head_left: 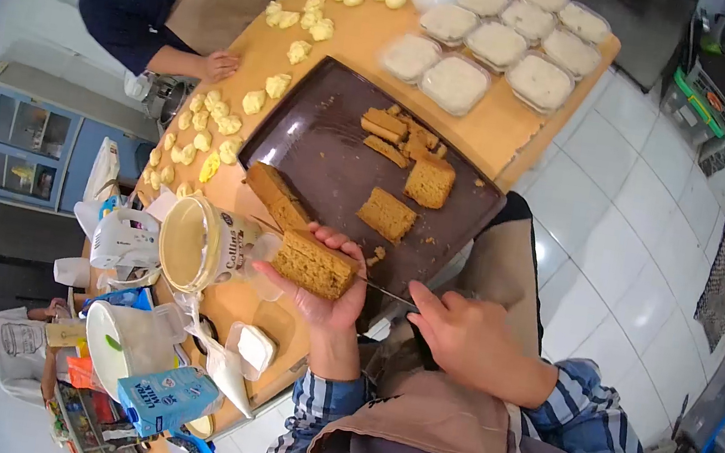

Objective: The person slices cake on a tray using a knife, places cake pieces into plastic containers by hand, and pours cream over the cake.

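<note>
My left hand (341, 316) is wrapped round a block of brown sponge cake (311, 266), held up over the near edge of a dark baking tray (321, 128). In my right hand (480, 347) is a thin knife (388, 294), its blade pointing left towards the cake. The blade's tip is hidden by the cake or my left hand, so I cannot tell how deep it goes. On the tray lie a long cake piece (279, 196), two smaller blocks, one of them a flat cake square (386, 215), and broken cake slices (388, 124) with crumbs.
Dough lumps (253, 102) line the tray's far side. Lidded plastic boxes (454, 83) stand at the back right. To the left are an open tub (189, 244), a hand mixer (124, 239), a piping bag (222, 369) and a milk carton (169, 399). A co-worker (148, 2) stands across the table.
</note>
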{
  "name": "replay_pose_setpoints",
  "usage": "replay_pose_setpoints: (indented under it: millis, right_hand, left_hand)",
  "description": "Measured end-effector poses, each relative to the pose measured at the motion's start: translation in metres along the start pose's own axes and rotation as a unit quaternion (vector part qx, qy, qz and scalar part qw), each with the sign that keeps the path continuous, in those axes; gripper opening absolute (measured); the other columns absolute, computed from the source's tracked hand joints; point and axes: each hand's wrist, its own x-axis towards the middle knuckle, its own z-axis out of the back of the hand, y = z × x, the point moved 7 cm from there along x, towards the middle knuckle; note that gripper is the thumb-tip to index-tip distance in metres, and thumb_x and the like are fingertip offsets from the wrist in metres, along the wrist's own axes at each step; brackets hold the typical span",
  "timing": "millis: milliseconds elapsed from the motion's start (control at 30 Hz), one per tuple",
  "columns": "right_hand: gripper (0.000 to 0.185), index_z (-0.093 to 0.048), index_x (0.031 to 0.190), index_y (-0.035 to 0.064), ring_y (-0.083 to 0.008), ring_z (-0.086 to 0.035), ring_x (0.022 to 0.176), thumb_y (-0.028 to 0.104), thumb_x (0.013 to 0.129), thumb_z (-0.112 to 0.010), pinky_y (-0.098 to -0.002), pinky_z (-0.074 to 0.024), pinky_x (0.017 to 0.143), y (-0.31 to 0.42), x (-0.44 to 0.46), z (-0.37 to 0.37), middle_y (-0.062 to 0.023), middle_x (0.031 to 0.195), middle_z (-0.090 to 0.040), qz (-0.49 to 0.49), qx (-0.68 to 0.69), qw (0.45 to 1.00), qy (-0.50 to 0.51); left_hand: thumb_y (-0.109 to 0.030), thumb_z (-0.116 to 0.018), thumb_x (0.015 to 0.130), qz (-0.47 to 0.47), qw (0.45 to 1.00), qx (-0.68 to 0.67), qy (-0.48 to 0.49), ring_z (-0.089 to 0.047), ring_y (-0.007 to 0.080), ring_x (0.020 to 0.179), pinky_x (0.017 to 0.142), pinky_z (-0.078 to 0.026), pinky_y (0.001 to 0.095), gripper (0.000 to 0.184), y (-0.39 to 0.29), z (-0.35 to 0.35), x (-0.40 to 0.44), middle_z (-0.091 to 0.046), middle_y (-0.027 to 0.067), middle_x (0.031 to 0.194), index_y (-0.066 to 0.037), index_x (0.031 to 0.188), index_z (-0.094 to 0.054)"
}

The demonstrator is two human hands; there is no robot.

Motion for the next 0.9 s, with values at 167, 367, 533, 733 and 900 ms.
replay_pose_setpoints:
  millis: [167,367,533,733,900]
  right_hand:
    - [0.032,-0.054,0.111,0.0027,-0.0294,-0.061,0.050,0.024,0.088,-0.058,-0.0378,-0.0490,0.043,0.002,-0.001,0.003,-0.0125,0.063,-0.058,-0.010,-0.002,1.000,0.005]
    - [0.033,-0.055,0.113,0.0029,-0.0304,-0.061,0.050,0.023,0.088,-0.059,-0.0388,-0.0490,0.044,0.007,0.007,-0.003,-0.0125,0.063,-0.058,-0.004,0.001,1.000,-0.002]
    - [0.032,-0.056,0.112,0.0028,-0.0301,-0.062,0.054,0.023,0.088,-0.060,-0.0393,-0.0494,0.046,0.009,0.009,-0.001,-0.0127,0.064,-0.058,-0.004,0.011,1.000,-0.005]
    - [0.036,-0.058,0.116,0.0035,-0.0287,-0.058,0.055,0.021,0.085,-0.064,-0.0377,-0.0474,0.049,0.023,0.011,0.015,-0.0120,0.067,-0.057,0.011,0.007,0.999,-0.036]
    - [0.040,-0.057,0.119,0.0021,-0.0312,-0.057,0.056,0.013,0.082,-0.067,-0.0390,-0.0455,0.051,0.029,0.006,0.028,-0.0138,0.070,-0.057,0.017,0.057,0.997,-0.049]
  left_hand:
    - [-0.065,-0.071,0.067,-0.033,0.998,0.021,-0.053,-0.055,0.0169,0.087,0.082,-0.048,0.0323,0.075,-0.007,0.001,0.000,-0.056,0.0041,0.095,-0.004,0.107,-0.052]
    - [-0.070,-0.065,0.068,-0.015,0.999,0.008,-0.034,-0.056,0.0179,0.089,0.085,-0.047,0.0341,0.078,-0.006,-0.002,-0.003,-0.057,0.0041,0.095,-0.005,0.107,-0.053]
    - [-0.075,-0.058,0.070,-0.014,0.999,-0.014,-0.029,-0.057,0.0199,0.093,0.088,-0.045,0.0348,0.079,-0.007,0.008,-0.002,-0.060,0.0052,0.099,-0.006,0.110,-0.055]
    - [-0.073,-0.062,0.070,-0.026,0.997,-0.013,-0.065,-0.057,0.0196,0.085,0.082,-0.049,0.0337,0.076,-0.011,0.012,-0.001,-0.059,0.0062,0.091,-0.004,0.102,-0.056]
    - [-0.075,-0.057,0.071,-0.046,0.994,0.006,-0.099,-0.057,0.0189,0.082,0.079,-0.049,0.0342,0.075,-0.012,0.018,-0.003,-0.059,0.0058,0.089,-0.007,0.102,-0.055]
